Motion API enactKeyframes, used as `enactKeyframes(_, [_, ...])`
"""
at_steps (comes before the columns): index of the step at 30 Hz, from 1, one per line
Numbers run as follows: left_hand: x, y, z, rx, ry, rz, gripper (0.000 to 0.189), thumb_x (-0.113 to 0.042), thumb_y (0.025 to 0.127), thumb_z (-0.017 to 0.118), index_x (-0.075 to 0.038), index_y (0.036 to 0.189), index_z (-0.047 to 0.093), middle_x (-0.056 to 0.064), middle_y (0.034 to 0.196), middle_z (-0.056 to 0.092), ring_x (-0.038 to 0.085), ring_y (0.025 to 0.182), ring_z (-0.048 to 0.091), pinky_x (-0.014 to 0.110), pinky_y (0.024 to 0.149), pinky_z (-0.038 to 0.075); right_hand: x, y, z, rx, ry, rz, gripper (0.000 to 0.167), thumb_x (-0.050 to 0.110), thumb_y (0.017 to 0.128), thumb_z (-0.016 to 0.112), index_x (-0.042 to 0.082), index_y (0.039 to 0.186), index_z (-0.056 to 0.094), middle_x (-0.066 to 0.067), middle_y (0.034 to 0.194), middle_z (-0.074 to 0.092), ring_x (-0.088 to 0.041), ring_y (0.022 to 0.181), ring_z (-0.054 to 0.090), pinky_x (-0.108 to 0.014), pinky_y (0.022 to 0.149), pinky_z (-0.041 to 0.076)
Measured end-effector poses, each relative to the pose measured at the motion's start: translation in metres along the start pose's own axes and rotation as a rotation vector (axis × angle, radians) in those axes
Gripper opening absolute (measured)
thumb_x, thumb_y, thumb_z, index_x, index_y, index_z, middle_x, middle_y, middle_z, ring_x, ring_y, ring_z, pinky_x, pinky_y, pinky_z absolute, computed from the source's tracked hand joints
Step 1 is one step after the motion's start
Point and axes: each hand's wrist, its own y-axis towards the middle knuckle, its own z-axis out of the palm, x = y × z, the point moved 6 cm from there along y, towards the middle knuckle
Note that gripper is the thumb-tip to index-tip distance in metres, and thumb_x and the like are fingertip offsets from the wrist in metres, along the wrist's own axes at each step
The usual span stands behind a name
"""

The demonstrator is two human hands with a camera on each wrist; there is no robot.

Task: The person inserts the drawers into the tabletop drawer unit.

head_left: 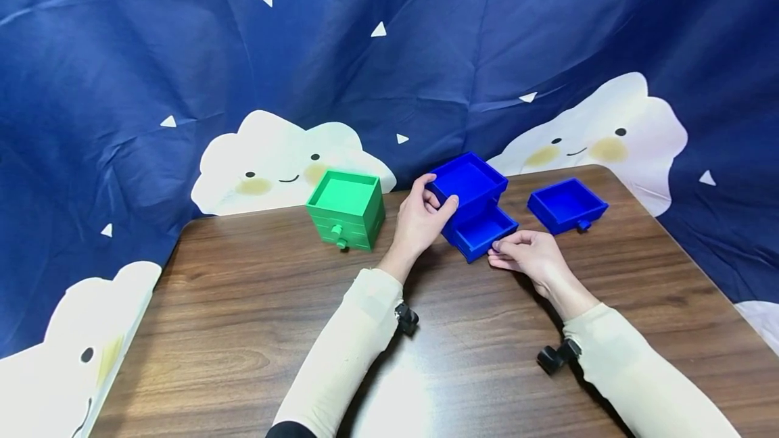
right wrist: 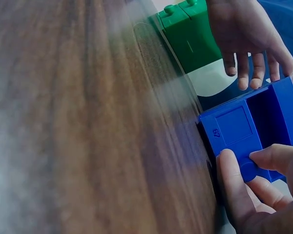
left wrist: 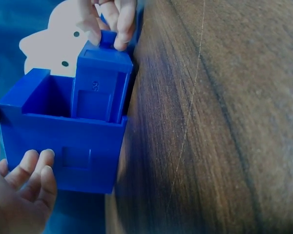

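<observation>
A small blue drawer cabinet [head_left: 467, 182] with a shallow tray top stands towards the back of the wooden table. My left hand [head_left: 420, 218] holds it by the left side, thumb near the top front edge. The lower drawer [left wrist: 95, 92] sticks partway out of the cabinet, and the slot above it is vacant. With thumb and fingers, my right hand [head_left: 532, 259] pinches the round knob [right wrist: 248, 169] on that drawer's front. A second blue drawer [head_left: 566, 207], with its own knob, sits apart on the table to the right.
To the left stands a green drawer cabinet [head_left: 349, 211] with two knobs, its drawers pushed in. A blue cloth [head_left: 426, 53] with white clouds hangs behind the wooden table [head_left: 255, 330]. Each wrist wears a small black camera.
</observation>
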Motion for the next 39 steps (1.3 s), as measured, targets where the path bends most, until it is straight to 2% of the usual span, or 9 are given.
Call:
enactKeyframes(7, [-0.004,0.001,0.000,0.005,0.006,0.007,0.062,-0.039,0.095,0.077,-0.014,0.148,0.057,0.005,0.094,0.064,0.006,0.075,0.060,0.020,0.071,0.048,0.004,0.007,0.002,-0.012,-0.022,-0.002,0.007,-0.008,0.100,0.066,-0.005,0.094,0.069,-0.007,0.081,0.079,-0.013,0.078,0.080,-0.030,0.080,0.065])
enactKeyframes(14, [-0.006,0.003,0.001,0.017,0.012,0.010,0.061,-0.038,0.096,0.077,-0.014,0.148,0.056,0.006,0.095,0.064,0.005,0.075,0.060,0.018,0.072,0.047,0.006,0.014,0.006,-0.018,-0.018,0.005,0.003,-0.007,0.101,0.065,-0.010,0.100,0.067,-0.007,0.081,0.078,-0.013,0.078,0.080,-0.030,0.080,0.065])
enactKeyframes(23, [-0.004,0.003,-0.001,-0.001,0.013,0.011,0.061,-0.037,0.096,0.077,-0.014,0.148,0.057,0.006,0.094,0.065,0.006,0.074,0.060,0.019,0.072,0.048,0.008,0.024,0.012,-0.015,-0.023,0.000,0.013,-0.007,0.101,0.064,-0.001,0.091,0.070,-0.005,0.081,0.078,-0.011,0.077,0.080,-0.029,0.080,0.065])
enactKeyframes(31, [-0.002,0.002,0.000,0.005,0.023,0.018,0.061,-0.037,0.096,0.077,-0.013,0.149,0.056,0.005,0.094,0.065,0.003,0.074,0.059,0.019,0.072,0.048,0.007,0.032,0.015,-0.026,-0.033,0.003,0.005,-0.007,0.100,0.065,-0.007,0.097,0.068,-0.005,0.081,0.077,-0.011,0.075,0.080,-0.028,0.077,0.065])
enactKeyframes(39, [-0.001,0.002,0.001,0.003,0.015,0.016,0.060,-0.035,0.095,0.077,-0.011,0.147,0.057,0.004,0.092,0.064,0.003,0.073,0.059,0.018,0.072,0.048,0.010,0.036,0.017,-0.016,-0.049,-0.001,0.006,-0.008,0.101,0.064,-0.012,0.103,0.067,-0.005,0.080,0.078,-0.011,0.072,0.079,-0.027,0.076,0.065])
